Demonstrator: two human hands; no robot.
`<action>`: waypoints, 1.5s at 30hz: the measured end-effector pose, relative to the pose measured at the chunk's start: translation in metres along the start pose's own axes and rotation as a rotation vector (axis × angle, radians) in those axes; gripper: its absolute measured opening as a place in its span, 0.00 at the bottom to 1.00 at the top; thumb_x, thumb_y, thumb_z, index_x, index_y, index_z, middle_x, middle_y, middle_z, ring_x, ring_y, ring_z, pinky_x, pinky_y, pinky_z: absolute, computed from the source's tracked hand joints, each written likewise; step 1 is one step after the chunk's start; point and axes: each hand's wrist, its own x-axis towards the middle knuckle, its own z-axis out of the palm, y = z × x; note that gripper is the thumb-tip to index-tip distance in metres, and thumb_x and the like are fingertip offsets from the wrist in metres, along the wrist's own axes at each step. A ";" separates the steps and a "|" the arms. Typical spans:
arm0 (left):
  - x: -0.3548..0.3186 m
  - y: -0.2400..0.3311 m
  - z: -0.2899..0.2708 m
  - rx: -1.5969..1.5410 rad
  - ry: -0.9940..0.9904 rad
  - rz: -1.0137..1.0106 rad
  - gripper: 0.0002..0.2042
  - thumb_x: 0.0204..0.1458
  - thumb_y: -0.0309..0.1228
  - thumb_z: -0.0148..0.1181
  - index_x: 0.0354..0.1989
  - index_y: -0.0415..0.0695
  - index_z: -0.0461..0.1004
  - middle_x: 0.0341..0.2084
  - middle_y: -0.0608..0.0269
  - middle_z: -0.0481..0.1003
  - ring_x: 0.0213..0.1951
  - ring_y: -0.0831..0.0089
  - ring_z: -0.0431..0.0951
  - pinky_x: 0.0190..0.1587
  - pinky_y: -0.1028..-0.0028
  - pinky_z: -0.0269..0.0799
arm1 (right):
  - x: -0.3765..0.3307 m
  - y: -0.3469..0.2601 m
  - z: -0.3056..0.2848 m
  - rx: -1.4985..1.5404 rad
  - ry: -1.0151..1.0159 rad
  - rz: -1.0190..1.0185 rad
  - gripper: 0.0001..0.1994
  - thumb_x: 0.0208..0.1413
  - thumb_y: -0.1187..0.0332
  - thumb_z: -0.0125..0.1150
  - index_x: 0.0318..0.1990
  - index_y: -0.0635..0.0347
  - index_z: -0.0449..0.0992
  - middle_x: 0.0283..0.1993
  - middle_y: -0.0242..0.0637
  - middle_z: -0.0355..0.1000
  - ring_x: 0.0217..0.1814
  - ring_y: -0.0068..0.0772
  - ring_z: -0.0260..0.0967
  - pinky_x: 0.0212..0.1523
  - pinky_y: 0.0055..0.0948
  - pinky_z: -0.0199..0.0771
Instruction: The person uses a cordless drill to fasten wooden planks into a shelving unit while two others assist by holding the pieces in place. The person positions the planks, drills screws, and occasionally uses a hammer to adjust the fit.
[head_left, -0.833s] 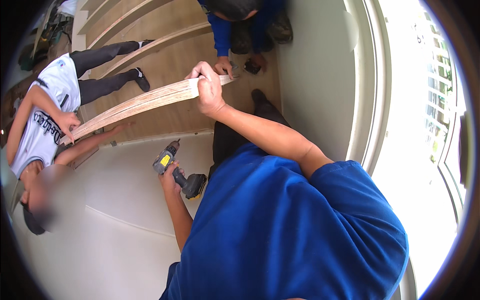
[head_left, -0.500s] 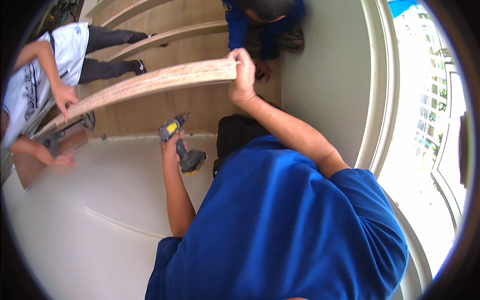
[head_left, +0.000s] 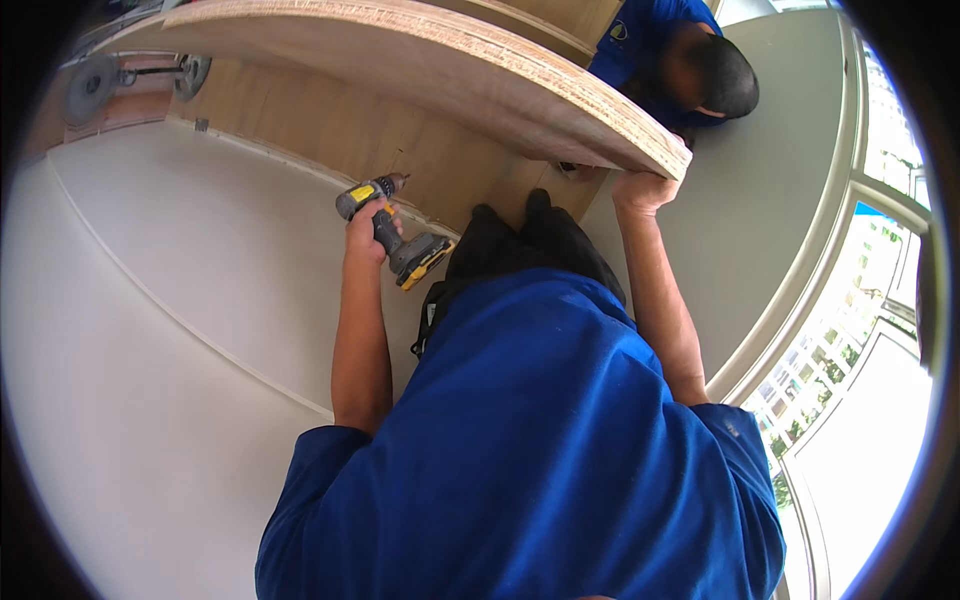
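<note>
Wooden board (head_left: 400,85) is raised across the top of the view, right end in the right hand (head_left: 648,190), fingers closed around its edge. Left hand (head_left: 372,230) grips a yellow-and-black drill (head_left: 388,234) by the handle, below the board and apart from it, bit pointing right; co-worker in blue (head_left: 655,35) at upper right, beyond the board, beside the pale wall (head_left: 775,190).

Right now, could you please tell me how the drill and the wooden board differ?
The drill is grey and yellow; the wooden board is pale brown. The drill is compact, the board far longer. The left hand grips the drill; the right hand holds the board's end. Both are hand-held.
</note>
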 end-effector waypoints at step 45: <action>-0.028 0.050 0.293 2.194 -1.494 0.185 0.37 0.47 0.28 0.70 0.70 0.42 0.67 0.55 0.50 0.81 0.61 0.60 0.79 0.65 0.66 0.70 | -0.070 0.015 -0.067 -1.130 0.675 -0.425 0.02 0.58 0.73 0.69 0.37 0.54 0.84 0.42 0.28 0.79 0.44 0.34 0.76 0.50 0.36 0.77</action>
